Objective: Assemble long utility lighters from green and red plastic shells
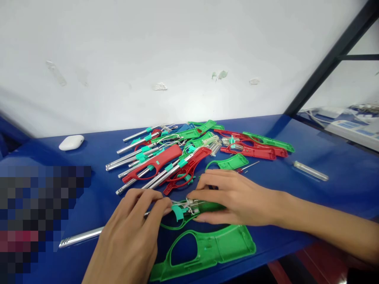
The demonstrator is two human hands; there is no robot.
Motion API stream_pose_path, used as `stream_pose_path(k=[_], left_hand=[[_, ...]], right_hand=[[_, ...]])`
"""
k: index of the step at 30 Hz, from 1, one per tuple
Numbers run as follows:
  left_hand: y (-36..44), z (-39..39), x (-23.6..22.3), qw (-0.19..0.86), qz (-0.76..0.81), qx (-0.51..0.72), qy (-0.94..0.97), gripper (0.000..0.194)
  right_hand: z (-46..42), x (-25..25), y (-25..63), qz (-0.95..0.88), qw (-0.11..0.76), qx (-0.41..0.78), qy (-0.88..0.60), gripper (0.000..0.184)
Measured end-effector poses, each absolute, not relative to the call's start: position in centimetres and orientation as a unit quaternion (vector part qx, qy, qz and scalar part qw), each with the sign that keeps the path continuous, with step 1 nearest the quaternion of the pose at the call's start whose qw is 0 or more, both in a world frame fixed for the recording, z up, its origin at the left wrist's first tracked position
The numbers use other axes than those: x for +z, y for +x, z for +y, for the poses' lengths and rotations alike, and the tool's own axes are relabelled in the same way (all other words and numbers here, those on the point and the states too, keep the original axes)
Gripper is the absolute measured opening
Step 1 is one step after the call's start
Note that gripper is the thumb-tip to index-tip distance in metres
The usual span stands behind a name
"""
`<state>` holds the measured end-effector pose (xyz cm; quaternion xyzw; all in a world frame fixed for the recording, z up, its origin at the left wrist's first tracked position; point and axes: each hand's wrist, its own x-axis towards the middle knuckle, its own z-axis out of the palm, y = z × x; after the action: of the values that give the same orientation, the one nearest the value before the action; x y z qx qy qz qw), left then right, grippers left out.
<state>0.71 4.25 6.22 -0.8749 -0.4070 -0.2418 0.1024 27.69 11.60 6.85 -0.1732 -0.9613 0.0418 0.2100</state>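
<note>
Left hand point(130, 232) curls over the front end of the open green shell point(207, 206), fingers bunched at a metal tube point(81, 238) that shows beyond the knuckles; cannot tell whether it grips, contact hidden. Right hand point(237, 197) holds the shell's rear end, thumb on the near edge, fingers over the far side. Between the hands, in the shell: teal trigger point(178, 213), pale wires point(192, 209). Shell lies low over the blue table point(278, 197). Second green half point(225, 244) just nearer the person. Beyond the hands, a pile of red and green casings, tubes and wires. White case point(71, 142) far left; clear cylinder point(310, 171) right.
</note>
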Motion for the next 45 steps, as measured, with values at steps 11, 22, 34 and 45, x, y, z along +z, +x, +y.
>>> stream_pose_path(k=[11,22,34,45], left_hand=[[0.0,4.0,5.6,0.060,-0.428,-0.265,-0.862,0.046],[0.1,4.5,6.2,0.107,-0.423,-0.273,-0.857,0.042],[-0.9,4.1,5.9,0.131,-0.389,-0.209,-0.888,0.039],[-0.9,4.1,5.7,0.110,-0.416,-0.212,-0.877,0.028]], right_hand=[[11.3,6.8,27.8,-0.960,0.213,0.050,-0.176,0.036],[11.4,7.0,27.8,-0.960,0.200,0.049,-0.188,0.037],[11.5,6.5,27.7,-0.958,0.218,0.048,-0.180,0.039],[11.4,6.5,27.7,-0.956,0.222,0.063,-0.180,0.041]])
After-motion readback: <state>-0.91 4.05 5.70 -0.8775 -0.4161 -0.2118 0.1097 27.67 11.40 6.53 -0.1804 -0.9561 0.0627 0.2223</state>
